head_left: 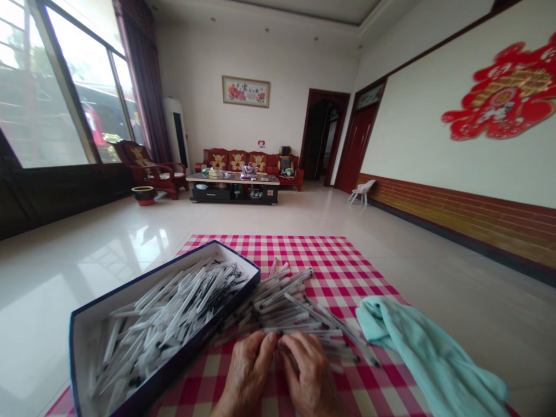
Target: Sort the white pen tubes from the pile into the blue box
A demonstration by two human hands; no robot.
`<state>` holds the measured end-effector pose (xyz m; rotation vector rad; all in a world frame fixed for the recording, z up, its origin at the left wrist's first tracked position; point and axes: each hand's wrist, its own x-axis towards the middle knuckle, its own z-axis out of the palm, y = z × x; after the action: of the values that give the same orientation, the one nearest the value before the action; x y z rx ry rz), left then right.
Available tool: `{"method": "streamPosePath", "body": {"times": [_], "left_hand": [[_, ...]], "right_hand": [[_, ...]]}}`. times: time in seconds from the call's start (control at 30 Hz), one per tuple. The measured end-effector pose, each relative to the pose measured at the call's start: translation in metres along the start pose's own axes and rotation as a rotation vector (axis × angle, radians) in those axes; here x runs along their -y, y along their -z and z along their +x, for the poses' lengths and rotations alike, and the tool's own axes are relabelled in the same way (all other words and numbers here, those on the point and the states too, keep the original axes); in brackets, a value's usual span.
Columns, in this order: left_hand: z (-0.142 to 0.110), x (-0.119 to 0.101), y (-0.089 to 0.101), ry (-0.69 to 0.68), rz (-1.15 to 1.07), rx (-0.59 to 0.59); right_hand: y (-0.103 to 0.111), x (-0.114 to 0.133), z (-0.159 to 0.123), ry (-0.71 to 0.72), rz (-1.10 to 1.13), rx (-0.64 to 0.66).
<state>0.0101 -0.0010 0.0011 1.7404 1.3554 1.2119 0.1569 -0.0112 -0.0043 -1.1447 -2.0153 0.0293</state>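
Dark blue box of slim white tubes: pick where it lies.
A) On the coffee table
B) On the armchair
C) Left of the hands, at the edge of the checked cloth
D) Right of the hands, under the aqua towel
C. The dark blue box lies left of the hands, its side along the red-and-white checked cloth.

I'm getting bright daylight through the windows (61, 87), blown out white, with strong glare across the floor (108, 249). Shadows are soft. My feed bows hard toward the edges, though the pens (278, 304) stay fairly sharp.
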Motion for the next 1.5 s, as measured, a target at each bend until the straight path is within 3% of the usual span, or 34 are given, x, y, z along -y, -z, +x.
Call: {"method": "streamPosePath", "body": {"times": [0.2, 0.53, 0.77, 1.07, 1.3, 1.5], "left_hand": [[0.001, -0.004, 0.006, -0.027, -0.068, 0.06], [-0.001, 0.001, -0.001, 0.005, 0.021, -0.028], [-0.003, -0.002, 0.007, -0.061, -0.106, 0.062], [-0.001, 0.001, 0.0, -0.033, 0.039, -0.028], [-0.002, -0.007, 0.008, -0.014, -0.154, 0.058], [-0.002, -0.005, 0.006, -0.034, -0.045, 0.027]], "right_hand": [[0.001, 0.002, 0.001, -0.005, -0.012, -0.013], [0.003, 0.003, 0.002, 0.012, -0.028, -0.025], [0.003, 0.004, 0.002, 0.002, -0.011, -0.006], [0.001, 0.002, 0.001, 0.02, -0.024, -0.055], [0.004, 0.005, 0.002, 0.02, -0.028, -0.063], [0.003, 0.005, 0.001, 0.012, -0.033, -0.053]]}}
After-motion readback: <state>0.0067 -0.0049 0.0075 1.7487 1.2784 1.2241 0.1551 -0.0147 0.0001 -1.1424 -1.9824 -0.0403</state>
